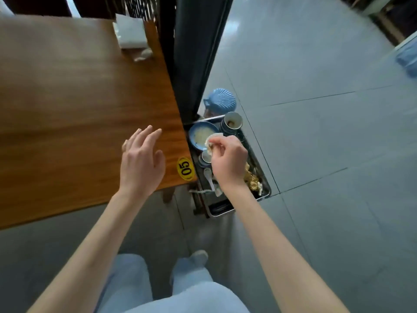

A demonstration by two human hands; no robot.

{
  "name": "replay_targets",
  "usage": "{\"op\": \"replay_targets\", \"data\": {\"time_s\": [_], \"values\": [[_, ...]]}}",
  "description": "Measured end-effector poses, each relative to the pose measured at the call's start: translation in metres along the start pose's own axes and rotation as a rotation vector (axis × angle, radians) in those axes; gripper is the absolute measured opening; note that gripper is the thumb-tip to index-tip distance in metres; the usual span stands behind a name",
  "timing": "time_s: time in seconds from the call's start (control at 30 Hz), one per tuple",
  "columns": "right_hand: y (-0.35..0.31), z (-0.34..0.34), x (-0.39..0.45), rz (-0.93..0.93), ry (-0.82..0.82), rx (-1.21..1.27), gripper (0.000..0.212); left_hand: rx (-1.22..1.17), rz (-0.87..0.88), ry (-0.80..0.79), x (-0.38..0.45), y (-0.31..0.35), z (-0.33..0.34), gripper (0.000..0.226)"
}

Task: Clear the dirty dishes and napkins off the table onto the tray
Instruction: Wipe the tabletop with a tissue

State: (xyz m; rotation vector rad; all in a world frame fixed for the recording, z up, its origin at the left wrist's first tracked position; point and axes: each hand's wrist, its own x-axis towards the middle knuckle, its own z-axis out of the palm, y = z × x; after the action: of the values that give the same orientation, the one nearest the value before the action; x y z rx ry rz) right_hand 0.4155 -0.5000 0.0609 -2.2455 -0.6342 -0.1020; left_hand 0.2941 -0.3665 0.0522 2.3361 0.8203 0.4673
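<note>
My right hand (pixel 229 163) pinches a crumpled white napkin (pixel 211 143) over the metal tray (pixel 264 195), which sits low beside the table's right edge. On the tray lie a blue plate (pixel 199 135) with pale residue, a stack of dark bowls (pixel 232 123), a small cup (pixel 205 157), a white spoon (pixel 208 178) and golden food scraps (pixel 251 178). My left hand (pixel 142 159) hovers with fingers spread above the wooden table (pixel 79 98), holding nothing.
A white napkin pack (pixel 130 31) and a crumpled wrapper (pixel 142 54) lie at the table's far right edge. A yellow "05" sticker (pixel 185 169) marks the near corner. A blue shell-shaped container (pixel 222 99) stands beyond the tray. Grey tiled floor lies to the right.
</note>
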Motion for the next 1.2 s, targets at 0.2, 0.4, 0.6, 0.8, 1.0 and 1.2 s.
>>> {"op": "replay_targets", "data": {"time_s": [0.2, 0.4, 0.6, 0.8, 1.0, 1.2], "values": [[0.099, -0.039, 0.018, 0.078, -0.056, -0.035, 0.025, 0.03, 0.001, -0.05, 0.014, 0.058, 0.089, 0.048], [0.161, -0.048, 0.032, 0.151, -0.086, -0.054, 0.027, 0.056, 0.016, -0.085, 0.03, 0.08, 0.145, 0.048], [0.205, -0.038, 0.05, 0.236, -0.19, -0.114, 0.025, 0.072, 0.01, -0.162, 0.048, 0.087, 0.191, 0.049], [0.245, -0.026, 0.065, 0.315, -0.346, -0.2, 0.016, 0.076, 0.0, -0.165, 0.067, 0.09, 0.213, 0.049], [0.253, -0.029, 0.081, 0.306, -0.426, -0.221, 0.018, 0.1, -0.061, -0.122, 0.074, 0.098, 0.216, 0.05], [0.228, -0.033, 0.11, 0.227, -0.457, -0.155, 0.019, 0.15, -0.131, -0.036, 0.071, 0.101, 0.191, 0.051]]}}
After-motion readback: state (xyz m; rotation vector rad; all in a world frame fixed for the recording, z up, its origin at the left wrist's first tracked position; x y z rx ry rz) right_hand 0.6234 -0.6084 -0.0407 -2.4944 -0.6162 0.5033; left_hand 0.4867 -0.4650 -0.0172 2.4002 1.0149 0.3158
